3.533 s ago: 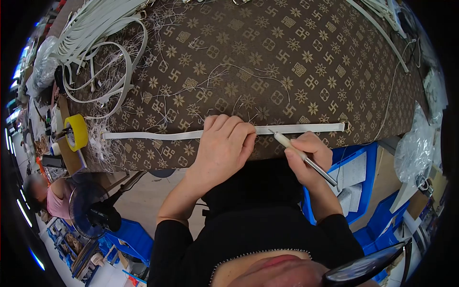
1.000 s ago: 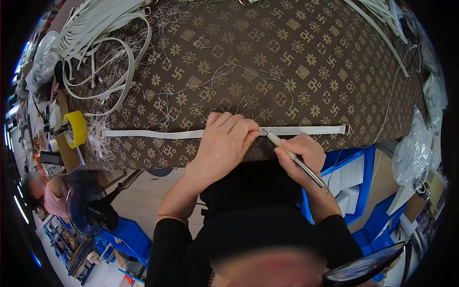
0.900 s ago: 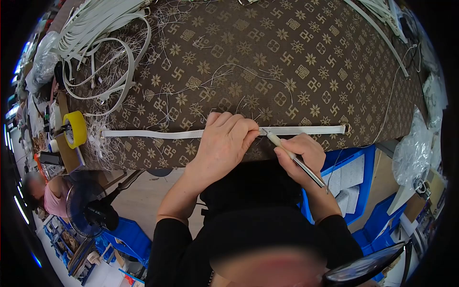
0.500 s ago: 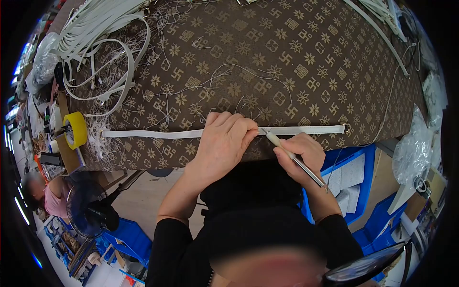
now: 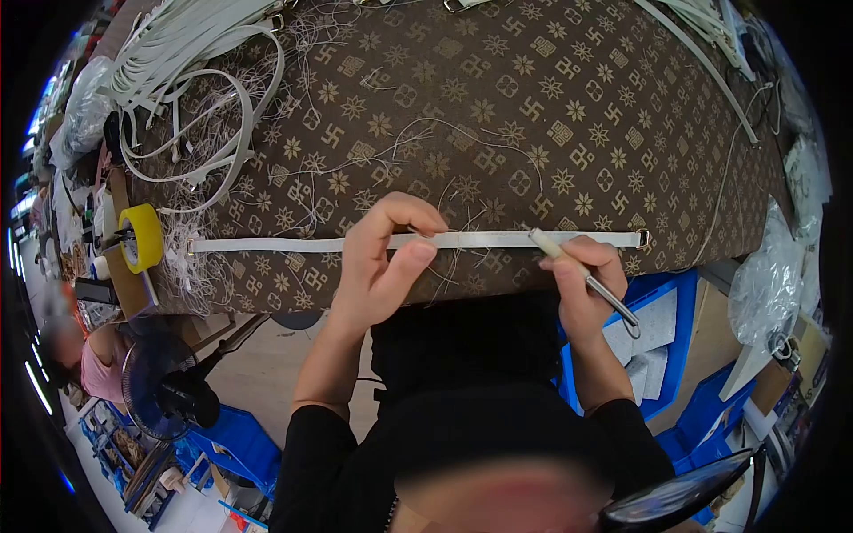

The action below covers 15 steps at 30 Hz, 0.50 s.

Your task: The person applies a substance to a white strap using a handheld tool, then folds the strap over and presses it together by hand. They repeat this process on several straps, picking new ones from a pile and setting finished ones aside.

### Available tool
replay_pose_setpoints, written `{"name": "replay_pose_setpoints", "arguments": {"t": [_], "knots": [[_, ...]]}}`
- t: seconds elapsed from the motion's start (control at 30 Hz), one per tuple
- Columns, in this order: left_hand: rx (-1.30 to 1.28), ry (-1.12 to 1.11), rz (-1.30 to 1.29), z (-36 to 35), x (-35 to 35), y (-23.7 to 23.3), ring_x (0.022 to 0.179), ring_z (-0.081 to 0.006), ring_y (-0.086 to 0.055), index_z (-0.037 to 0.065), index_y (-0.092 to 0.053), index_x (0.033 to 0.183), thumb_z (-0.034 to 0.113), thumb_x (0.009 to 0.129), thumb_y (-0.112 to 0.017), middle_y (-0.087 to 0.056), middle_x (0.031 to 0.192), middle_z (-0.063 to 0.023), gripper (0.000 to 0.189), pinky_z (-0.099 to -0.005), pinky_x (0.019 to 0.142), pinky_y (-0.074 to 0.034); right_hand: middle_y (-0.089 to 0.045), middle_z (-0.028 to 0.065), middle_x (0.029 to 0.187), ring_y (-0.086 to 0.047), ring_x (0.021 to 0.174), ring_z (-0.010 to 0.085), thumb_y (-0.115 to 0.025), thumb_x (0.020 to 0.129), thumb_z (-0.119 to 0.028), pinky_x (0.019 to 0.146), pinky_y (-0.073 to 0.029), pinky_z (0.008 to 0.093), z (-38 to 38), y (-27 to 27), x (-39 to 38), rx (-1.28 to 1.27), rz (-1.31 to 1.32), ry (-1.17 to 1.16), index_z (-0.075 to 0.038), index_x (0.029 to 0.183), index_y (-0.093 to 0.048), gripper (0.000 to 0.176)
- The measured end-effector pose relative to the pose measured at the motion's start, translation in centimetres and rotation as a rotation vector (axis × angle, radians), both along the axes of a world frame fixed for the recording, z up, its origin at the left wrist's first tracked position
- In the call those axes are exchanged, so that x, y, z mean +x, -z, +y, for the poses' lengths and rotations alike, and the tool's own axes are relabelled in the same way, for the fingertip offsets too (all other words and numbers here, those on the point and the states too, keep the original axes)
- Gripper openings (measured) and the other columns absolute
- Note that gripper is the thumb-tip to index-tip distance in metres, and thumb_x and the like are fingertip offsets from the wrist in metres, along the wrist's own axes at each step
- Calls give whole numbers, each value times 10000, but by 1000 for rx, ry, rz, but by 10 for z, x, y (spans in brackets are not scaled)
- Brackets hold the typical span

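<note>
A narrow white strap [image 5: 506,241] lies stretched sideways across the brown patterned cloth, with a gold-coloured metal fitting [image 5: 643,238] at its right end. My left hand [image 5: 378,262] is over the middle of the strap, thumb and fingers apart, with no grip on it. Short loose threads [image 5: 455,253] lie around the strap beside the fingertips. In my right hand [image 5: 586,280] is a pen-like tool [image 5: 569,253] with a pale front and a metal rear ending in a small loop. Its pale end points up-left, close to the strap's lower edge; whether it touches cannot be told.
A heap of white straps [image 5: 182,58] and tangled thread fills the back left. Yellow tape [image 5: 140,238] stands at the left edge. More straps [image 5: 711,35] lie back right, above a plastic bag [image 5: 764,289]. A blue bin [image 5: 680,346] and fan [image 5: 164,386] stand below; a person sits far left.
My left hand has let go of the strap and opened, shifting slightly left. My right hand has drawn the pen-like tool back to the right, away from the left fingers.
</note>
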<state>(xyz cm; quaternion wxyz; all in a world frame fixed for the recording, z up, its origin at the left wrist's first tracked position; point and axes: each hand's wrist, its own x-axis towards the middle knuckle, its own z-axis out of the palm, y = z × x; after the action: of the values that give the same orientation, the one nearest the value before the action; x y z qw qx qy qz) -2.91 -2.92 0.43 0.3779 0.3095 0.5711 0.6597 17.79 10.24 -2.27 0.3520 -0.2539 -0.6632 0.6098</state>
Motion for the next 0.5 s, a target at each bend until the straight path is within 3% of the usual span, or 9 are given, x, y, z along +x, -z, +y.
{"name": "replay_pose_setpoints", "arguments": {"t": [0.03,0.07,0.1,0.13,0.2,0.27,0.33,0.5], "knots": [[0,-2,2,-2,-2,0,840,-217,-584,51,-598,987,139,837,-685,-627,917,-79,194,-334,823,-432,-629,136,914,-641,775,169,-612,904,-36,711,-534,278,-1,-2,-3,-51,-3,56,30,1014,-559,139],[-23,-30,275,-5,-5,0,863,-223,-575,61,-611,997,165,810,-719,-619,942,-72,240,-344,835,-424,-618,129,958,-667,893,232,-591,918,-28,771,-573,304,0,-11,-8,-146,69,61,39,1031,-561,134],[-46,-59,547,-6,-7,0,887,-228,-566,71,-624,1008,190,783,-753,-610,967,-64,286,-354,847,-416,-618,129,958,-667,893,232,-591,918,-28,771,-573,304,2,-9,-9,-146,71,58,39,1031,-561,134],[-46,-62,549,-5,-8,-4,887,-228,-566,71,-624,1008,190,783,-753,-610,967,-64,286,-354,847,-416,-612,131,975,-657,964,261,-583,923,-22,798,-582,307,4,-7,-11,-66,18,53,46,1035,-562,132],[-265,43,1040,1,-6,-14,941,-230,-542,85,-653,1044,190,702,-818,-583,1020,-76,393,-371,876,-393,-606,132,993,-648,1035,290,-575,929,-16,826,-590,310,6,-5,-12,15,-33,42,53,1039,-562,130],[-324,50,1040,6,3,-7,953,-241,-528,135,-675,1021,252,652,-844,-577,1001,-40,423,-392,894,-359,-666,138,937,-661,998,223,-638,885,15,1021,-448,371,5,-6,-14,-74,-26,79,38,1028,-580,156],[-271,102,1125,11,10,-2,937,-234,-520,150,-663,998,258,696,-810,-553,954,-14,353,-401,888,-355,-665,137,942,-655,1014,229,-641,884,15,1015,-452,370,5,-6,-13,-81,-29,90,39,1029,-582,159],[-363,131,1050,18,1,-6,836,-199,-554,129,-665,860,192,734,-781,-585,842,7,182,-364,790,-365,-660,128,959,-632,1076,249,-660,873,13,996,-462,358,5,-3,-11,-102,-16,80,34,1034,-596,174]]}}
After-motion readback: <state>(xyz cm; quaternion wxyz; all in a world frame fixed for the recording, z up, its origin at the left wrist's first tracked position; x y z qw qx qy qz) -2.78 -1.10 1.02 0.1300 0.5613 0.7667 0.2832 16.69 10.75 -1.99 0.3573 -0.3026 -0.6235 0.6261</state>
